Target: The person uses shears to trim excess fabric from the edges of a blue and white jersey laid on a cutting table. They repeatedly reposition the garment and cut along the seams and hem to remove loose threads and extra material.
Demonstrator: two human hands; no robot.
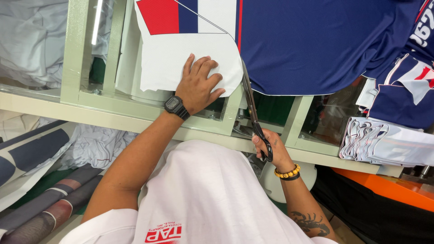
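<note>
White printed fabric [181,63] is pinned flat under the spread left hand [199,86], while black scissors [251,106] are gripped by the right hand [270,151], blades directed away along the panel's right edge.

This is looking like a garment workshop, a place where sports clothing is being cut and sewn. A large sheet of navy printed fabric [316,45] is lying over a pale green metal frame [77,58] that is serving as a cutting table. Long black scissors [253,113] are cutting along a printed line. At the right, a stack of folded cut pieces [384,142] is waiting on the frame's edge. Heaps of white cloth [27,40] are lying at the upper left, and printed grey pieces [36,153], probably more offcuts, are piling up on the floor below.
</note>
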